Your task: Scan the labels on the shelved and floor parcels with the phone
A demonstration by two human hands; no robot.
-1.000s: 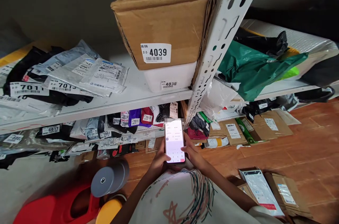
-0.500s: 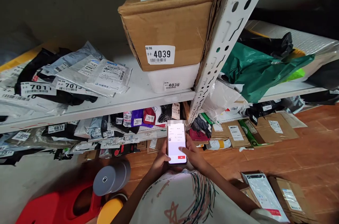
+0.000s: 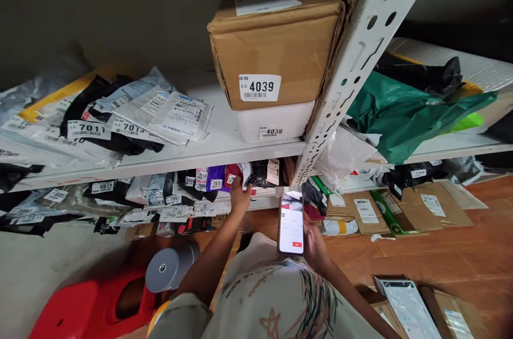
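My right hand (image 3: pixel 315 243) is wrapped round the edge of a smartphone (image 3: pixel 291 226) with a lit screen, held upright in front of my shirt. My left hand (image 3: pixel 240 200) reaches to the lower shelf, at a dark red parcel (image 3: pixel 232 170) whose numbered label it partly covers. The thumb and fingers are apart; whether they touch the parcel I cannot tell. Beside it on the left is a purple parcel (image 3: pixel 215 178) labelled 7011. To its right lies a black parcel (image 3: pixel 260 172) near a white barcode label (image 3: pixel 273 171).
Above, a cardboard box (image 3: pixel 276 50) marked 4039 sits on a white box (image 3: pixel 276 120) marked 4038. A perforated white post (image 3: pixel 336 98) divides the shelves. A green bag (image 3: pixel 409 109) hangs over the right shelf edge. A red stool (image 3: pixel 68 307) and grey cylinder (image 3: pixel 166 269) stand lower left.
My left hand has let go of the phone and moved up and left to the lower shelf. The phone has shifted right in my right hand, and its screen shows a different picture. The view has turned slightly left.
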